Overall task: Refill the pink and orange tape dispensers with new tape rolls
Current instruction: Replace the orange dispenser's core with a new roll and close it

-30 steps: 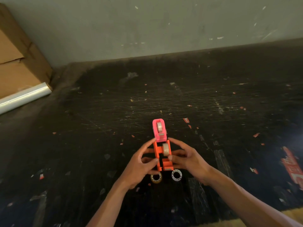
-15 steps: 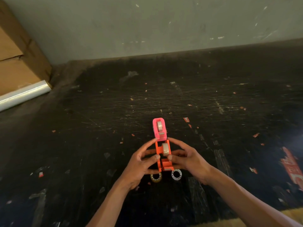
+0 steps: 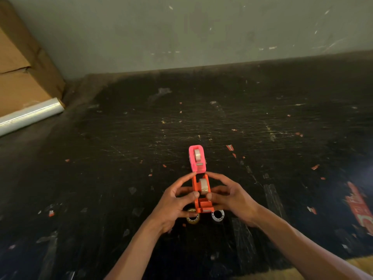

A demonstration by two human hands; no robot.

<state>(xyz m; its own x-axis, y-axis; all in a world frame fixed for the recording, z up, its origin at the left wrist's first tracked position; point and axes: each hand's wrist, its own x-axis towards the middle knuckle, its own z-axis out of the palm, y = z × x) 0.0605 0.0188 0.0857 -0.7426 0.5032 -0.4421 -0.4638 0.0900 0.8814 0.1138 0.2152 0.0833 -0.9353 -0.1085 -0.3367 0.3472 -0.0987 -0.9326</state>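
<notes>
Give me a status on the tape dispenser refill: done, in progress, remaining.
Done, by the look of it: the pink plastic tape dispenser stands on the dark table with a roll in its cradle. In hand: the left hand and right hand flank the orange plastic tape dispenser, thumbs near its seated roll. Left: finishing that one; two ring-shaped cores lie beside it.

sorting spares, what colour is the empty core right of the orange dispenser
White, clearest in the head view.

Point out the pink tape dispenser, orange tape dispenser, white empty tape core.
pink tape dispenser (image 3: 192, 164): head view, left side wall
orange tape dispenser (image 3: 195, 183): head view, left wall
white empty tape core (image 3: 218, 215): head view, ring edge
</notes>
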